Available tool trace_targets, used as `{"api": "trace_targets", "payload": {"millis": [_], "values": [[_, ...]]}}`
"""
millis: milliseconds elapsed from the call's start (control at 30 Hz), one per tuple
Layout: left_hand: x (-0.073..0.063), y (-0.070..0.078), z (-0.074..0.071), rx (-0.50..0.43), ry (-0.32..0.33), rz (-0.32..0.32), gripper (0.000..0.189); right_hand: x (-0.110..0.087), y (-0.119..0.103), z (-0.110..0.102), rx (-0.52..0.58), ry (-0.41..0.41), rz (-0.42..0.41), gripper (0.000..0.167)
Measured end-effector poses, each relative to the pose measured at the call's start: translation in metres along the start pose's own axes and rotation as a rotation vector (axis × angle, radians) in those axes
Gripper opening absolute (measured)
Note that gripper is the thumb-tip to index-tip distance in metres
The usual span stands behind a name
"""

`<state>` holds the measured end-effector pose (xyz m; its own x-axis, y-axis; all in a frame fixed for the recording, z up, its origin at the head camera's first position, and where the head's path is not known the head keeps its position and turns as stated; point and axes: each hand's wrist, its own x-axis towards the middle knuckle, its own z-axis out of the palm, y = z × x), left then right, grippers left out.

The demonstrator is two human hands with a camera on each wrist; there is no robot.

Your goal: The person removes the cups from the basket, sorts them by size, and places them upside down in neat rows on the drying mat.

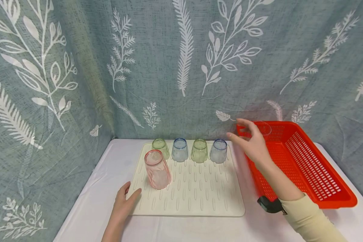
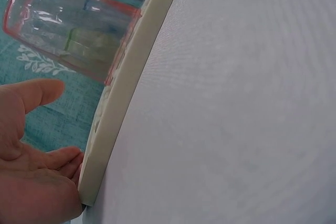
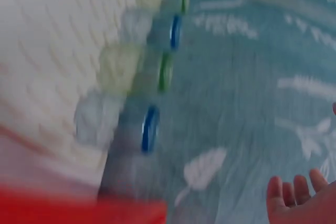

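My left hand (image 1: 123,201) lies at the front left corner of the cream ribbed drying mat (image 1: 211,198), thumb spread from the fingers. In the left wrist view the fingertips (image 2: 68,161) are at the mat's edge, and whether they touch it I cannot tell. A tall pink-rimmed glass (image 1: 158,171) stands on the mat just beyond this hand. My right hand (image 1: 254,143) hovers over the back left corner of the red basket (image 1: 329,198), thumb and fingers apart with nothing between them. Behind it a clear round rim (image 1: 264,128) shows, partly hidden.
Along the mat's back edge stand several short glasses: a green one (image 1: 159,144), a blue one (image 1: 180,150), another green one (image 1: 199,151) and another blue one (image 1: 218,152). A patterned green curtain (image 1: 157,67) hangs close behind the white-covered table (image 1: 109,168).
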<state>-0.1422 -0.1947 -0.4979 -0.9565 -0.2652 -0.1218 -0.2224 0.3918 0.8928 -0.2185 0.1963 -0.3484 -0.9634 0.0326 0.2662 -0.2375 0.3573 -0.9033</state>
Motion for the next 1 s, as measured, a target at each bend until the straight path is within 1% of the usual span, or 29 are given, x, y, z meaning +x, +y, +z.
{"api": "trace_targets", "payload": {"millis": [133,200,300,400,500,667,867,1000], "values": [[0.0,0.0,-0.001,-0.005,-0.003,0.0,0.078,0.011,0.007,-0.023,-0.045,0.146,0.001,0.075],[0.0,0.0,-0.001,-0.01,-0.007,0.005,0.078,0.016,0.012,-0.032,-0.058,0.211,0.025,0.078],[0.0,0.0,0.0,-0.014,-0.01,0.004,0.078,0.025,0.022,-0.044,-0.091,0.274,0.08,0.087],[0.0,0.0,0.0,-0.008,-0.003,0.0,0.078,0.033,0.033,-0.054,-0.114,0.29,0.141,0.095],[0.0,-0.001,0.001,-0.008,0.002,-0.006,0.079,0.04,0.044,-0.06,-0.139,0.275,0.193,0.101],[0.0,-0.001,0.001,-0.015,0.003,-0.006,0.079,0.046,0.061,-0.064,-0.184,0.212,0.285,0.11],[-0.002,-0.001,0.0,-0.033,0.0,0.006,0.077,0.05,0.08,-0.066,-0.262,0.076,0.359,0.116],[-0.002,-0.001,0.0,-0.032,0.006,0.006,0.077,0.052,0.089,-0.069,-0.264,-0.016,0.403,0.116]]}}
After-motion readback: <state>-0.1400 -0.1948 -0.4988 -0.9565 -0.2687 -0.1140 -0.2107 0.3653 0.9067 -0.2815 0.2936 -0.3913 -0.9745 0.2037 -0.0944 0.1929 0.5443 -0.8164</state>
